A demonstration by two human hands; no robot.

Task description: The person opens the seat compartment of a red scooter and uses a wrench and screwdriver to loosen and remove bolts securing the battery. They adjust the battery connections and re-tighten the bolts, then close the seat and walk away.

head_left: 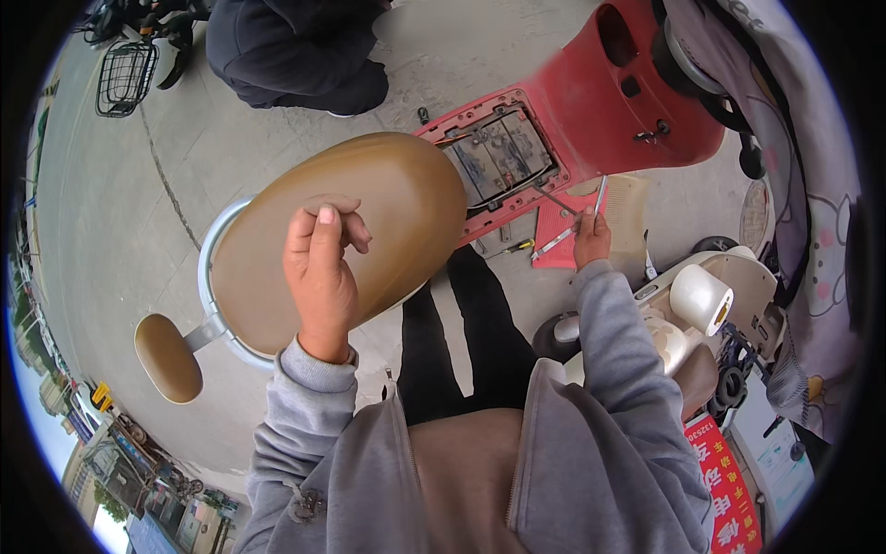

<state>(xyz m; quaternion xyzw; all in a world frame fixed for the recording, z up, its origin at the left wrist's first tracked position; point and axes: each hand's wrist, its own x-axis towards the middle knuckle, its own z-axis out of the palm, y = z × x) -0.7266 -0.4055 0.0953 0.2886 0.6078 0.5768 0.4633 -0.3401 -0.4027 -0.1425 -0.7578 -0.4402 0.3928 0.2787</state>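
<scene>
Seat (388,185): smooth, leather-like, slight sheen; rail (205,275): smooth metal; body (600,111): smooth plastic; basket (125,79): metal wire; jacket (614,406): matt cloth

Left hand (321,272) with curled fingers above a tan seat (406,203), right hand (593,244) gripping a thin tool (554,199), red scooter (591,102) with dark blocks (498,152) (dusty on top) in its open bay (506,210), person (286,51) in dark clothes beyond the seat.

From where I stand, I can't tell whether the left hand (321,268) pinches anything small. The right hand (593,238) hides one end of a thin dark rod (556,201), and the top edge cuts off a dark-clothed person (291,46).
</scene>
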